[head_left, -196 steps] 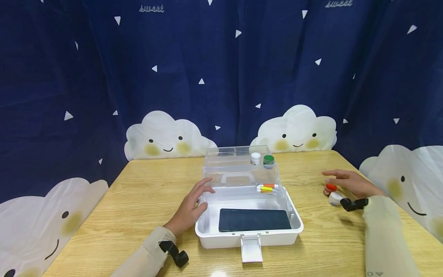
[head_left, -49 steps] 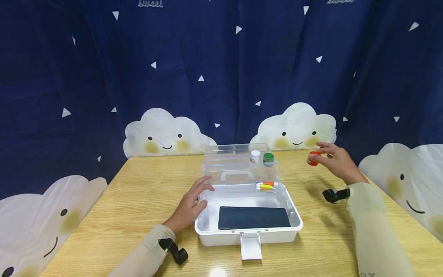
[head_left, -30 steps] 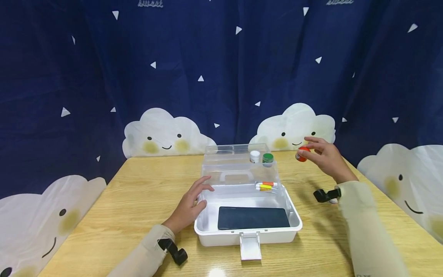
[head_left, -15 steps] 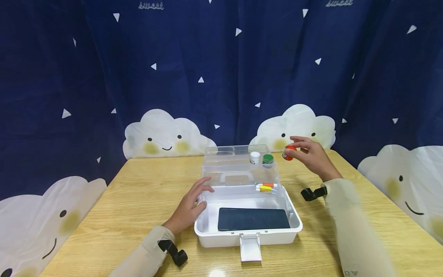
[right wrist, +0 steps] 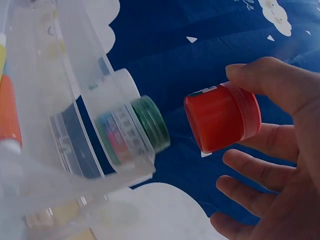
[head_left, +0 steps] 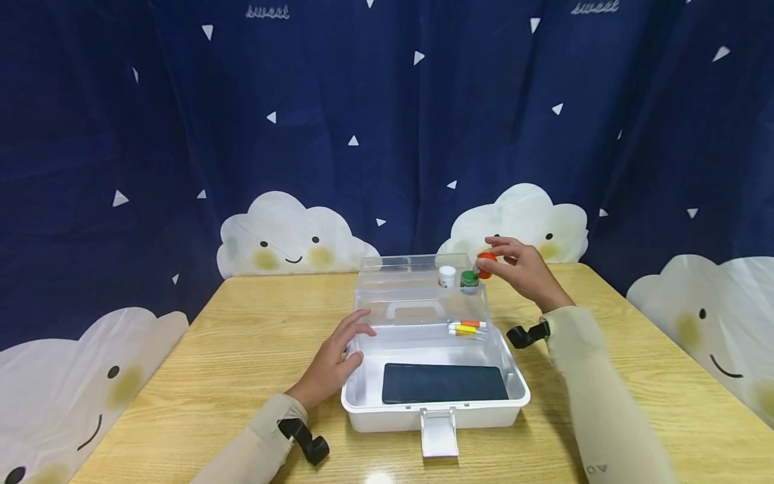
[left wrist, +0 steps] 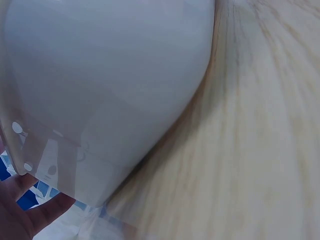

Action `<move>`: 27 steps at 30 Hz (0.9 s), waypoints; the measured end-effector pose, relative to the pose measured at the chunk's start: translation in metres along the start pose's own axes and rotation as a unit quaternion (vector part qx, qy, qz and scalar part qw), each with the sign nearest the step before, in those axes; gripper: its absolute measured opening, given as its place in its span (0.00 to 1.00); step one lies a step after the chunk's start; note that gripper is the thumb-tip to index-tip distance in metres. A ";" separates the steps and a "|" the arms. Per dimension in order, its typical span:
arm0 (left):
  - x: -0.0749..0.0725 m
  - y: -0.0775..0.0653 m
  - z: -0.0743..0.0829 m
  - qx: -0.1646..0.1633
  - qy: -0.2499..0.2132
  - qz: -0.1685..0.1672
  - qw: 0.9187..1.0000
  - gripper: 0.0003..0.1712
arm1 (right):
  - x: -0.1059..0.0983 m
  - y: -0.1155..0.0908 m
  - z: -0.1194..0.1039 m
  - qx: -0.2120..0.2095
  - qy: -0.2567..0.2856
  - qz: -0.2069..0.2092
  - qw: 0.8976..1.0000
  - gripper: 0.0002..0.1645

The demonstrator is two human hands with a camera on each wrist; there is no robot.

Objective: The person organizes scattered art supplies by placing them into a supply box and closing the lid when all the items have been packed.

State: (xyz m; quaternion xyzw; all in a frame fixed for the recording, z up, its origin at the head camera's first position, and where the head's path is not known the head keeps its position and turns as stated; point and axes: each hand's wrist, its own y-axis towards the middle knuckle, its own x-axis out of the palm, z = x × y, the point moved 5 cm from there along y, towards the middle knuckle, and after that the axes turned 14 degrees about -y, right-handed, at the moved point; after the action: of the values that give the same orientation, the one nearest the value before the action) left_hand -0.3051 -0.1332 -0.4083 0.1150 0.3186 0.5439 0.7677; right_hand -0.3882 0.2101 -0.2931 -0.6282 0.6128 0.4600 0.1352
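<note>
Right hand point(head_left: 525, 272) pinched a red jar point(head_left: 488, 266) just right of the green-lidded jar point(head_left: 468, 281).

Slightly tilted, the red jar hung above the tabletop point(head_left: 242, 349) at that hand's fingertips, on its left, the long axis running roughly with the green-lidded jar's, which stood beside a white jar point(head_left: 447, 276) in the clear lid point(head_left: 376, 309). From where I stood, the left hand point(head_left: 329, 359) was much farther off, fingers loose at the left rim of the white box point(head_left: 387, 421), a dark slab point(head_left: 444, 384) inside.

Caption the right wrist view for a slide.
Right hand pinches a red jar near a green-lidded jar in a clear tray.
</note>
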 end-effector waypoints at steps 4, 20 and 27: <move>0.000 0.000 0.000 0.000 -0.002 0.000 1.000 0.25 | 0.006 0.003 -0.005 -0.003 0.002 -0.006 1.000 0.28; 0.001 -0.001 -0.001 0.009 -0.003 0.002 1.000 0.24 | 0.036 0.013 -0.027 -0.020 0.016 -0.038 0.999 0.22; 0.001 -0.001 -0.002 0.006 -0.003 0.001 1.000 0.26 | 0.045 0.023 -0.037 -0.018 -0.003 -0.051 0.999 0.23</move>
State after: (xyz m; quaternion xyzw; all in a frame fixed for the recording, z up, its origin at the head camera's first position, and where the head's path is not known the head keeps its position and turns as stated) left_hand -0.3055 -0.1330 -0.4108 0.1217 0.3198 0.5426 0.7671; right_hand -0.4014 0.1492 -0.2973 -0.6594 0.5714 0.4654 0.1488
